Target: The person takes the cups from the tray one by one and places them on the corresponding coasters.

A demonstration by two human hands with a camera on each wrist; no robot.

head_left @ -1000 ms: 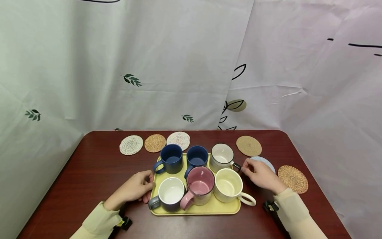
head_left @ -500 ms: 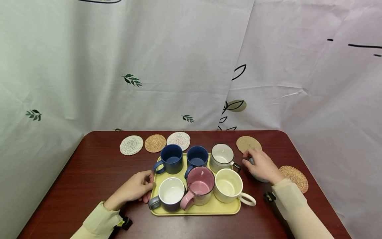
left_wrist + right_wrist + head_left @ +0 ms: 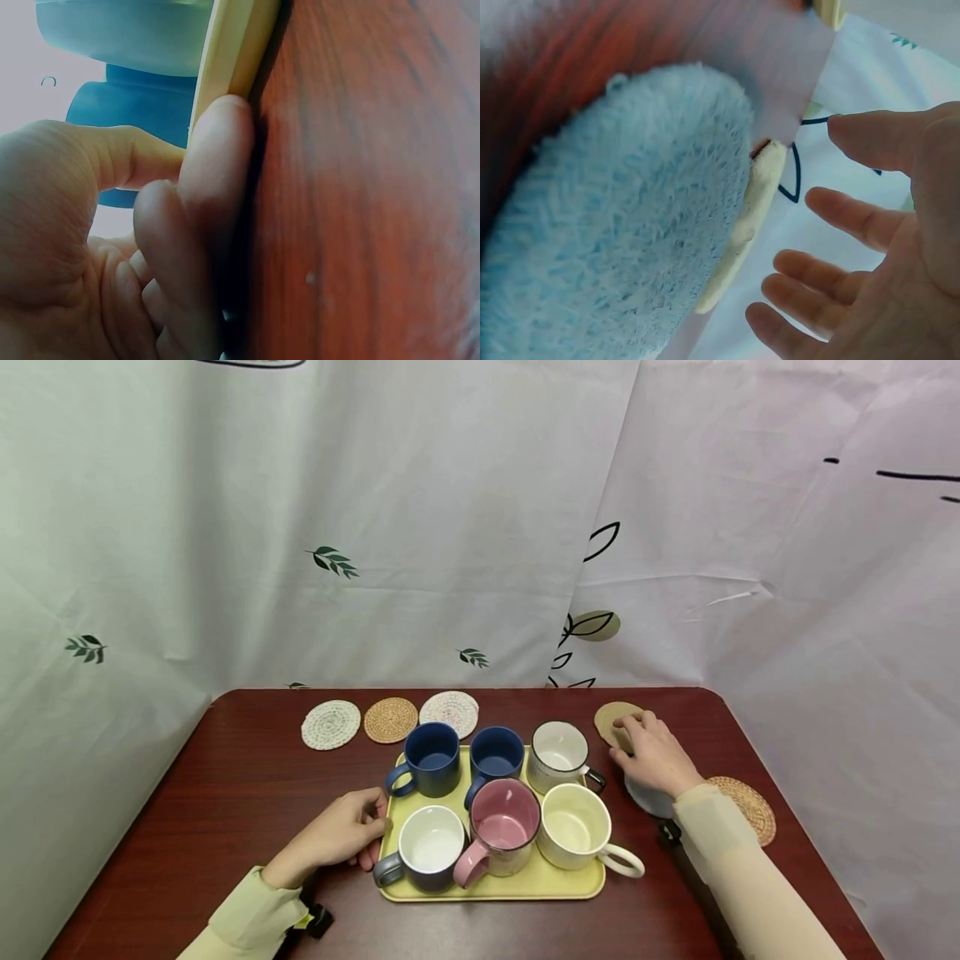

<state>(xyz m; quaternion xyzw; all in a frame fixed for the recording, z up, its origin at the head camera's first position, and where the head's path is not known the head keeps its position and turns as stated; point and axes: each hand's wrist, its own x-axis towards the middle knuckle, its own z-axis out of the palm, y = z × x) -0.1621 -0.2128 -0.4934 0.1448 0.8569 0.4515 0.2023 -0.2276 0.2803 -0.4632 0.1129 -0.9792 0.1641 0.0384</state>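
Note:
My left hand pinches the left rim of a yellow tray, thumb above and forefinger underneath in the left wrist view. On the tray stand two navy mugs, a white mug with a black handle, a grey mug with white inside, a pink mug and a cream mug. My right hand hovers beyond the tray's right side, over the tan coaster and the pale blue coaster. Its fingers are spread and hold nothing in the right wrist view.
At the back left lie a white coaster, a woven brown coaster and a speckled coaster. Another woven coaster lies right, partly behind the right forearm. A pale curtain hangs behind the dark red table.
My right hand has moved from beside the black mug handle, across the blue coaster, back to the tan coaster, its fingers spreading. My left hand and the tray have stayed still.

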